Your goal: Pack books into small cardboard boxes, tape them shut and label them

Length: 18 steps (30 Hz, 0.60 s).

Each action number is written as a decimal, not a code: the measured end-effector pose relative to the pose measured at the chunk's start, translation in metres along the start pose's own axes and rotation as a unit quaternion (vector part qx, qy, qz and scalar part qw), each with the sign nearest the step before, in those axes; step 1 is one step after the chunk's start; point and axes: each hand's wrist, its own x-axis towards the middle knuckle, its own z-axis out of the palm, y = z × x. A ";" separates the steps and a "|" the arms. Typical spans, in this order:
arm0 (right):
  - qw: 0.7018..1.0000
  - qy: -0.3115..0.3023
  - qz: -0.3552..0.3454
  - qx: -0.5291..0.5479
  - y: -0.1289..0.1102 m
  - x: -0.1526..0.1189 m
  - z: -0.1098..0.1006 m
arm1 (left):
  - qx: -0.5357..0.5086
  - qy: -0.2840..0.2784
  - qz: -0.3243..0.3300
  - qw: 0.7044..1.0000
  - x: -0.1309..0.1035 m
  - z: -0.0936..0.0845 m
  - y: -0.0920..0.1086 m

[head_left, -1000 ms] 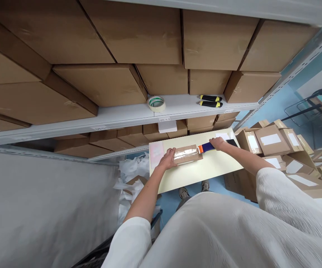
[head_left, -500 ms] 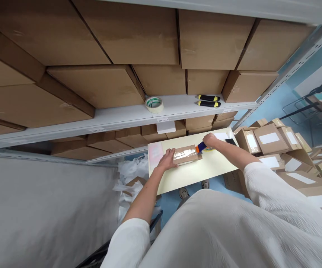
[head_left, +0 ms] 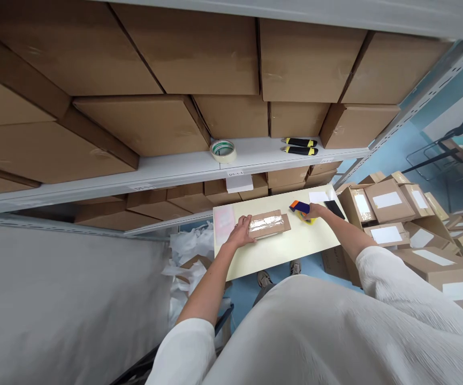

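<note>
My left hand (head_left: pixel 241 231) grips the left end of a small cardboard box (head_left: pixel 266 232) lying on the pale yellow table top (head_left: pixel 251 258). Shiny clear tape (head_left: pixel 266 222) runs along the top of the box, and a flap (head_left: pixel 286 222) sticks out at its right end. To the right of the box, my right hand (head_left: pixel 315 211) is closed on a tape dispenser (head_left: pixel 300 207), blue and orange with a yellow part under it. A gap separates the dispenser from the box.
On the shelf (head_left: pixel 263 155) above lie a tape roll (head_left: pixel 223 151) and two utility knives (head_left: pixel 300 146). A white paper (head_left: pixel 318 196) and a flat black piece (head_left: pixel 334 208) are at the table's right. Labelled cartons (head_left: pixel 387 200) are piled on the right; white wrapping (head_left: pixel 191 243) lies left.
My right hand has drawn the tape dispenser away from the box to the right and turned it. The flap at the box's right end now shows. My left hand has stayed on the box.
</note>
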 end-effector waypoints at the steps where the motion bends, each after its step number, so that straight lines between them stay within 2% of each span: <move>1: 0.999 0.006 0.037 0.022 0.006 -0.003 0.008 | -0.002 0.002 0.001 1.000 0.001 0.001 -0.001; 4: 0.991 0.024 0.122 0.054 0.010 -0.006 0.033 | -0.008 0.005 0.006 1.000 0.002 0.003 -0.005; 7: 0.984 0.057 0.152 0.076 0.002 -0.005 0.053 | -0.017 0.009 0.011 1.000 0.003 0.006 -0.008; 13: 0.988 0.068 0.106 0.086 -0.018 -0.005 0.078 | -0.036 0.022 0.018 0.999 0.005 0.013 -0.016; 18: 0.990 0.061 0.076 0.097 -0.025 -0.013 0.100 | -0.054 0.042 0.015 0.998 0.006 0.018 -0.017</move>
